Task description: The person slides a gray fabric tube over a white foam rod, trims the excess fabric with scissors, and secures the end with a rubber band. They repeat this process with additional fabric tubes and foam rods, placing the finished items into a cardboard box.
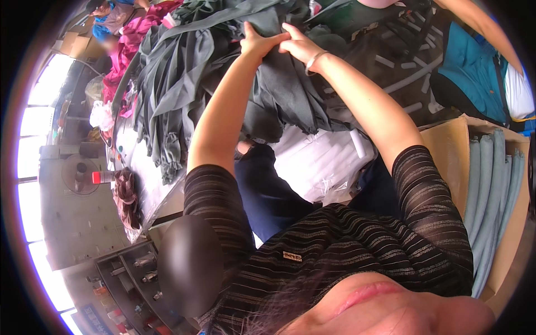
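Observation:
A large heap of dark grey-green cloth (184, 72) with gathered edges and long strips covers the work surface ahead of me. Both arms reach out over it, and my hands meet near its far middle. My left hand (260, 42) is closed on the cloth, its thumb sticking up and a finger pointing right toward the other hand. My right hand (302, 48), with a bracelet (314, 62) at the wrist, grips the same cloth from the right. The fingertips touch or nearly touch; some fingers are hidden by the folds.
At right stands an open cardboard box (446, 151) of long grey-blue rolls (484, 184). White plastic wrapping (312, 156) lies between my knees. Pale tubes (410, 81) are scattered at the far right, near another person's arm (486, 28). Pink cloth (131, 42) lies far left, beyond a brown bundle (126, 195).

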Demonstrator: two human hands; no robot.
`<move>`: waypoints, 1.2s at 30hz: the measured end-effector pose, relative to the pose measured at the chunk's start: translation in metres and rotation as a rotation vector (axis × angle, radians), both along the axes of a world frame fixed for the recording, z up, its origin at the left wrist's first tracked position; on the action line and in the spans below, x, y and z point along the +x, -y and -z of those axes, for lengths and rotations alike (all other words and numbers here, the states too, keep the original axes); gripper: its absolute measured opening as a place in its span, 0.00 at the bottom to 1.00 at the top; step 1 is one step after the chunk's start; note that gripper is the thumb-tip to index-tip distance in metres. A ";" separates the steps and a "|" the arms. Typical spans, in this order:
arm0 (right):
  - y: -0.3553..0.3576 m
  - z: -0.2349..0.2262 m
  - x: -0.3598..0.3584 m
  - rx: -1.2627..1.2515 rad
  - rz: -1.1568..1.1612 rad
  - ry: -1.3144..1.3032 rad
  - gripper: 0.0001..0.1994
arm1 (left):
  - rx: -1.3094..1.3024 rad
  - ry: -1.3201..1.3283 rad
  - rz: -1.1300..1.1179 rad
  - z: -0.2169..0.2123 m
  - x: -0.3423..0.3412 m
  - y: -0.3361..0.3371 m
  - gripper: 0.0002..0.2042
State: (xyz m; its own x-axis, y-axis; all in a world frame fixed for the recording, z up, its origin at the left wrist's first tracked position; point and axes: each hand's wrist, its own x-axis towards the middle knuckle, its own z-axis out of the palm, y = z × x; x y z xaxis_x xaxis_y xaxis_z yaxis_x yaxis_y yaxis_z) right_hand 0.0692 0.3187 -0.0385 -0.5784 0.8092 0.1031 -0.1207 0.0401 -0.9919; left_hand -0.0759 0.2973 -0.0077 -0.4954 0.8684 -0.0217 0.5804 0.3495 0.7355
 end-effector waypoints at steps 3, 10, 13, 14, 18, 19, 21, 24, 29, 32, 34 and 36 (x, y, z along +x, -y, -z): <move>-0.019 0.018 0.005 0.308 0.100 0.183 0.41 | 0.006 -0.089 0.026 -0.008 -0.009 0.006 0.61; 0.000 0.029 0.028 0.955 0.425 0.811 0.45 | 0.213 -0.104 -0.079 -0.005 -0.054 0.019 0.43; -0.001 0.033 0.033 0.984 0.465 0.779 0.40 | 0.125 -0.331 0.031 -0.048 -0.071 0.029 0.41; -0.002 0.030 0.035 0.975 0.457 0.760 0.38 | 0.196 -0.430 0.014 -0.079 -0.078 0.037 0.29; -0.002 0.044 0.037 0.995 0.506 0.648 0.31 | 0.336 -0.967 -0.088 -0.157 -0.112 0.059 0.18; 0.001 0.045 0.035 1.007 0.515 0.621 0.31 | 0.418 -1.207 -0.054 -0.165 -0.140 0.058 0.17; 0.006 0.043 0.034 1.016 0.518 0.611 0.28 | 0.543 -1.285 -0.029 -0.183 -0.171 0.050 0.17; 0.010 0.044 0.036 1.066 0.541 0.573 0.27 | 0.498 -1.319 -0.077 -0.168 -0.156 0.051 0.17; 0.000 0.036 0.040 1.110 0.602 0.492 0.21 | 0.077 -1.435 0.076 -0.004 -0.198 0.044 0.34; -0.013 0.018 0.047 0.793 0.724 0.295 0.16 | -0.053 -1.382 0.007 0.003 -0.186 0.041 0.37; -0.039 0.019 0.063 0.412 0.603 -0.027 0.19 | -0.012 -1.301 0.023 -0.015 -0.173 0.038 0.38; -0.044 0.000 0.083 0.130 0.538 -0.294 0.16 | 0.167 -1.278 0.039 -0.016 -0.148 0.031 0.38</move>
